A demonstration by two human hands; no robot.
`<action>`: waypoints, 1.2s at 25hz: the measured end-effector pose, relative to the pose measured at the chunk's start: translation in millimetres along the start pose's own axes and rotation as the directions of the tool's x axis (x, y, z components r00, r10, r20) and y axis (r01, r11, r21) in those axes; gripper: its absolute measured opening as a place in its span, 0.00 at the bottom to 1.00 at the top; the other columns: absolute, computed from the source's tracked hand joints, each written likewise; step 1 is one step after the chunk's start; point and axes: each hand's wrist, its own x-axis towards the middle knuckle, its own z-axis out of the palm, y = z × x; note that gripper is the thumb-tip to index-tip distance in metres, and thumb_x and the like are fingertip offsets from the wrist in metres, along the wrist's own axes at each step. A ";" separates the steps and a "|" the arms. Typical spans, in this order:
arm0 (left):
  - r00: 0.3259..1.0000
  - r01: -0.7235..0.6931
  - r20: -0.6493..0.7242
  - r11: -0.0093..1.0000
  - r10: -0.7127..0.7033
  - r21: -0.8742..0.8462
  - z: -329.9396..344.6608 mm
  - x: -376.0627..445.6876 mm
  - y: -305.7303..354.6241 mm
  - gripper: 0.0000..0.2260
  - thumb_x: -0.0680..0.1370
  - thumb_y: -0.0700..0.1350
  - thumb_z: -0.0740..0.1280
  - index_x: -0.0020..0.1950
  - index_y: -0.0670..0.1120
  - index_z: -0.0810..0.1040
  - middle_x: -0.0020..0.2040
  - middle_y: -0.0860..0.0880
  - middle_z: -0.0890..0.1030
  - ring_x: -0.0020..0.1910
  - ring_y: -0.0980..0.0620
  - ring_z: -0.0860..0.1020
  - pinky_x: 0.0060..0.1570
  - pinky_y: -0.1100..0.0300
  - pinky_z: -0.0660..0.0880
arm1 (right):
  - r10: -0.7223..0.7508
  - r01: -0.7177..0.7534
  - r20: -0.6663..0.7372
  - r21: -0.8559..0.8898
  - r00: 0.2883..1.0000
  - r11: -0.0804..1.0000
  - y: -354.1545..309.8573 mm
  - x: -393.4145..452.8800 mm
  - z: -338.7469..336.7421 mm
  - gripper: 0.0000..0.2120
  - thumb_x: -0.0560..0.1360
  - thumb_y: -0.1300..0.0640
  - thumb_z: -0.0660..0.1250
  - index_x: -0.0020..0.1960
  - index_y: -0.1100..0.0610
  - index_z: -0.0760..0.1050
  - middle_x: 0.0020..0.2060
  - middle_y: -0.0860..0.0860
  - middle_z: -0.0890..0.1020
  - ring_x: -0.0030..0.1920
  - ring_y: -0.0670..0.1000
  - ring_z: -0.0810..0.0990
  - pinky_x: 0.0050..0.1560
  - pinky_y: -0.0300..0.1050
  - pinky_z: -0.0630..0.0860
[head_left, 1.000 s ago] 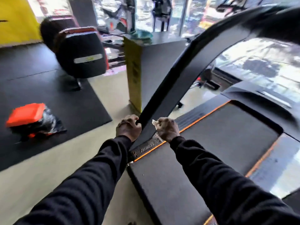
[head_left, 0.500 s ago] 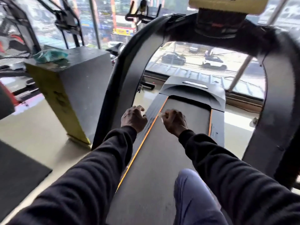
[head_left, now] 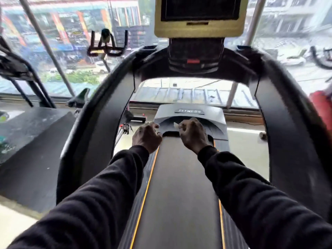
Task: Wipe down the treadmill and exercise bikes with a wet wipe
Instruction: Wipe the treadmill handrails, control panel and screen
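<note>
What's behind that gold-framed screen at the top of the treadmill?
Behind the screen a large window shows a blurred street with shopfronts and buildings. The part of the street straight behind the screen is covered, so I cannot tell what is there.

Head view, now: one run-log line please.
left hand: curled, empty | right hand: pinches wet wipe | treadmill: belt ahead
</note>
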 end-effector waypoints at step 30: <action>0.998 -0.053 -0.039 0.996 0.050 -0.078 -28.3 545.1 109.3 0.11 0.73 0.49 0.67 0.54 0.54 0.81 0.53 0.52 0.82 0.55 0.47 0.78 0.53 0.56 0.73 | -0.044 0.042 -0.033 -0.041 0.998 0.998 -0.7 566.9 -18.0 0.08 0.76 0.48 0.66 0.49 0.49 0.83 0.48 0.50 0.84 0.50 0.53 0.82 0.50 0.46 0.76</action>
